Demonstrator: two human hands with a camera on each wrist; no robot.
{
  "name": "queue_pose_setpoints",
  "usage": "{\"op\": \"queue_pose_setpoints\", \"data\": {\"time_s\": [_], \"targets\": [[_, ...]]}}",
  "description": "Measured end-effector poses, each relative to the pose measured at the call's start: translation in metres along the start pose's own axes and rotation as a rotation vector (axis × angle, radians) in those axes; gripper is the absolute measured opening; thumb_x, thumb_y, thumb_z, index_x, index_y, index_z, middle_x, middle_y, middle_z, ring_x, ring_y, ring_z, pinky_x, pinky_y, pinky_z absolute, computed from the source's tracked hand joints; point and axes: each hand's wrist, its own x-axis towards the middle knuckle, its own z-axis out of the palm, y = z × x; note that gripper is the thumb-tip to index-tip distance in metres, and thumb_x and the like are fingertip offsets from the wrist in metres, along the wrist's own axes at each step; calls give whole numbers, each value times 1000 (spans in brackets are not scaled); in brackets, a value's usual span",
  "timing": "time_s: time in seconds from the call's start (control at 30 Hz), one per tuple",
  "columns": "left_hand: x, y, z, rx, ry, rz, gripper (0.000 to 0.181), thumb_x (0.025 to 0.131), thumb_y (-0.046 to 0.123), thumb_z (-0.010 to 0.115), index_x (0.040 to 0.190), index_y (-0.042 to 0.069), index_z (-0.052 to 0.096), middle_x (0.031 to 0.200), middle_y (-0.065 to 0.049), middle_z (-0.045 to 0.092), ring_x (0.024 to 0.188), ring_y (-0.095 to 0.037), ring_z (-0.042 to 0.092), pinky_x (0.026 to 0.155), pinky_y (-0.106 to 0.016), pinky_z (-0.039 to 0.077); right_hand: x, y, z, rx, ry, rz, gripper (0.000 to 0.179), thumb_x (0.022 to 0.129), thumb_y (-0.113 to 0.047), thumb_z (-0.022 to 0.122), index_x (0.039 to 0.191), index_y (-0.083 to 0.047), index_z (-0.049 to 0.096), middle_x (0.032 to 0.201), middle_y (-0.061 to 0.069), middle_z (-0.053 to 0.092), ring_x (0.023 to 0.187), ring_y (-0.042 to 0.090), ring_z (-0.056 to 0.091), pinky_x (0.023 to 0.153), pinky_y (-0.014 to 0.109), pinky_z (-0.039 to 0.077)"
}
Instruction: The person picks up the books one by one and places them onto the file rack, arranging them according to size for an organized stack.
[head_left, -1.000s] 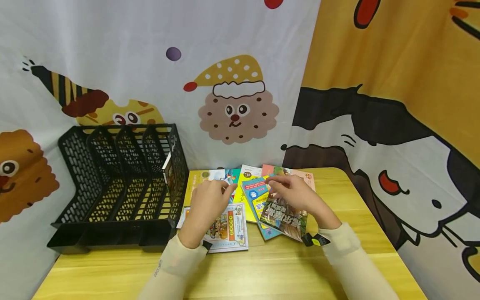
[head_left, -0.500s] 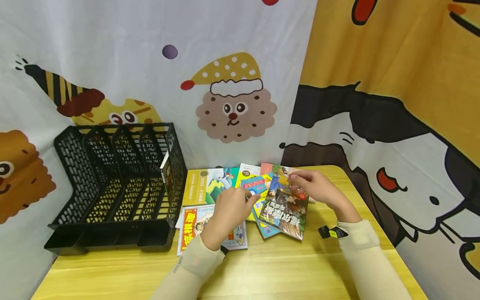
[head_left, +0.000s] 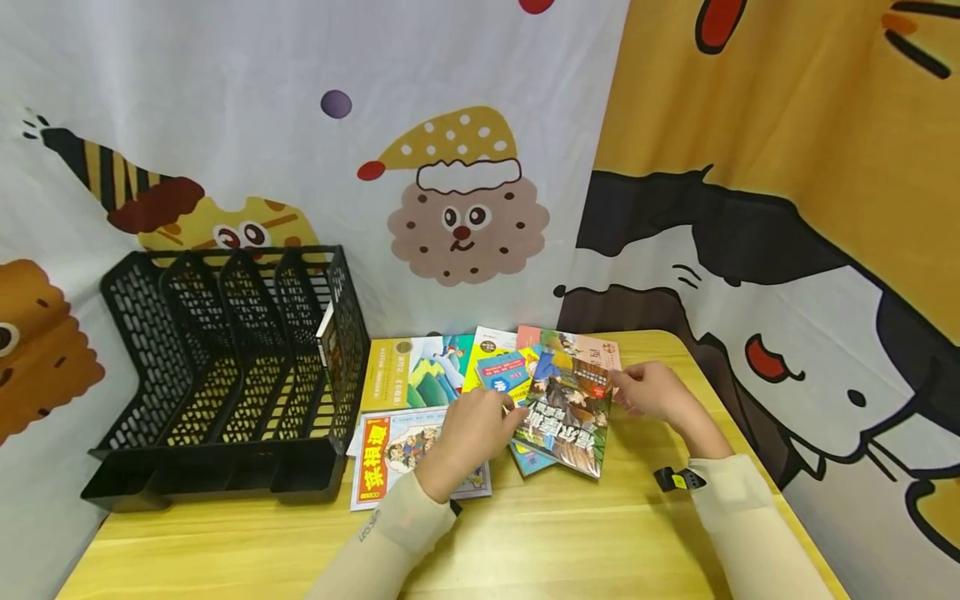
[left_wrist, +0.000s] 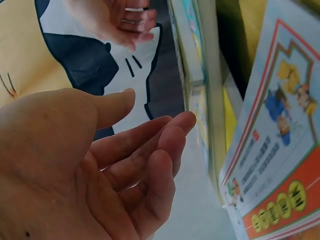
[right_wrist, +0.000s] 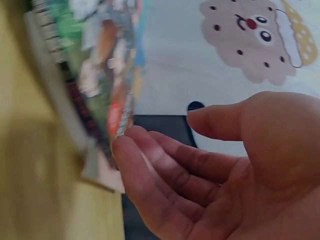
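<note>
My right hand (head_left: 660, 392) is at the right edge of a dark illustrated book (head_left: 566, 417). In the right wrist view its fingertips (right_wrist: 122, 142) touch that edge, while the thumb stays apart. Fingers loosely bent, my left hand (head_left: 472, 433) hovers over the white book with a red title strip (head_left: 375, 458), near the dark book's left side. The left wrist view shows nothing between its thumb and fingers. Beneath the dark book lies a blue book (head_left: 502, 375), partly covered. A yellow-and-white book (head_left: 491, 340) and a pink book (head_left: 602, 348) lie behind.
On the left of the wooden table (head_left: 562, 542) stands a black mesh rack (head_left: 225, 442) with upright dividers. One thin book (head_left: 327, 333) leans in its rightmost slot. A yellow-and-green book (head_left: 390, 375) lies beside the rack. A printed curtain (head_left: 465, 308) hangs behind the table.
My right hand has moved right, off the dark book's top to its right edge. My left hand has shifted right across the white book, uncovering its title strip.
</note>
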Motion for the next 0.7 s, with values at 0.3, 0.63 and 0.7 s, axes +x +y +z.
{"op": "queue_pose_setpoints", "data": {"time_s": [0.3,0.63,0.7], "targets": [[-1,1,11,-10,-57,-8,60,108,42,73,58,23,45,56,7,33,53,-12,38,53,-29,31,7,23,26,-81,-113,126,55,115,-48,55,94,-2,76,81,11,77,65,21,75,64,37,64],[1,-5,18,28,-74,6,38,107,37,75,73,19,75,71,5,55,64,-11,49,57,-29,40,17,33,30,214,-161,128,47,114,-42,60,98,0,72,78,9,74,64,18,73,63,36,65],[1,-5,17,46,-87,32,26,107,33,75,88,18,84,81,4,62,71,-11,53,61,-30,44,18,33,29,275,-155,131,43,115,-39,61,101,1,69,79,8,72,64,17,72,64,35,65]]}}
